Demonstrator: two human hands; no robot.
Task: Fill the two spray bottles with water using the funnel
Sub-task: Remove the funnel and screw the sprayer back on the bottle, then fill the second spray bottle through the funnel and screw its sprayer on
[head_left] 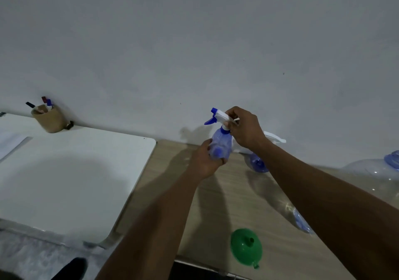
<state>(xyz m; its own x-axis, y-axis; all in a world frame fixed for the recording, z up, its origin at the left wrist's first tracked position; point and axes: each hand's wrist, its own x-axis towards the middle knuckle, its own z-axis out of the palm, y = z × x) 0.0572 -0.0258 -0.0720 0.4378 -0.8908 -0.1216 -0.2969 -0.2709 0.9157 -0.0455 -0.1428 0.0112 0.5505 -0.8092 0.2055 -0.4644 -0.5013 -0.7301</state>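
Left hand (206, 159) grips the bottle (220, 144) above the counter (226, 204), right hand (245, 128) pinches its sprayer (219, 115), funnel (246, 246) lying near, second bottle (258, 164) just behind the right arm

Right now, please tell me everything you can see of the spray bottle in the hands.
The spray bottle has a translucent blue plastic body, a blue collar and a white trigger head with blue nozzle and lever. It is tilted, base toward the camera. The left hand grips the body; the right hand pinches the head near the collar. Water inside cannot be judged.
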